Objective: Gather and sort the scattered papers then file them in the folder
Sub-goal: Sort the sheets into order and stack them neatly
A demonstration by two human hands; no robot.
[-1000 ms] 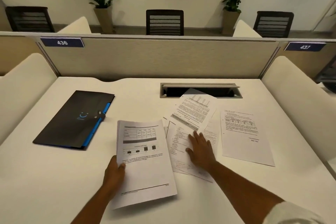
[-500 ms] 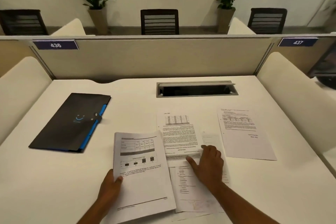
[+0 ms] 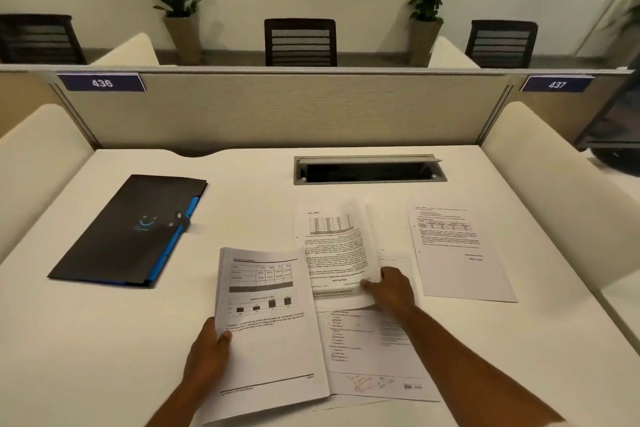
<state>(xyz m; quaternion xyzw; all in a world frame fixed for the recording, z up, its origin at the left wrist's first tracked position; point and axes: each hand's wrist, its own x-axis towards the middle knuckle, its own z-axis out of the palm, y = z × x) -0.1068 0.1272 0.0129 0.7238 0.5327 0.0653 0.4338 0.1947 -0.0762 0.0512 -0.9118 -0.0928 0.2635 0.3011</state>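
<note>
Head cam looking down at our two hands mid-gather. Our left hand (image 3: 207,354) grips the chart page (image 3: 266,326) by its left edge, thumb on top and fingers curled underneath, with the sheet lifted a bit off the bench (image 3: 86,340). Our right hand (image 3: 391,288) has its fingers clamped on the near corner of the table page (image 3: 336,253), which lies upside down to us and curls up at its far right corner. Under it sits a form sheet (image 3: 374,350) flat on the bench, with at least one more sheet edge peeking out below. One more letter page (image 3: 457,253) lies by itself off to the right, apart from the pile. The black folder (image 3: 131,232) is closed, well off to the left, nobody touching it.

What could go sideways, we reckon:
- The table page is held by one corner only, so it could flop, crease or slip out when we swing it over to the chart page.
- Dragging it may pull the form sheet along and mess up the pile underneath.
- It's upside down, so stacking it as is means a mixed-up bundle.
- The left grip is just an edge pinch, so adding sheets could make the stack fan out.
- That lone letter page on the right is easy to forget.
</note>
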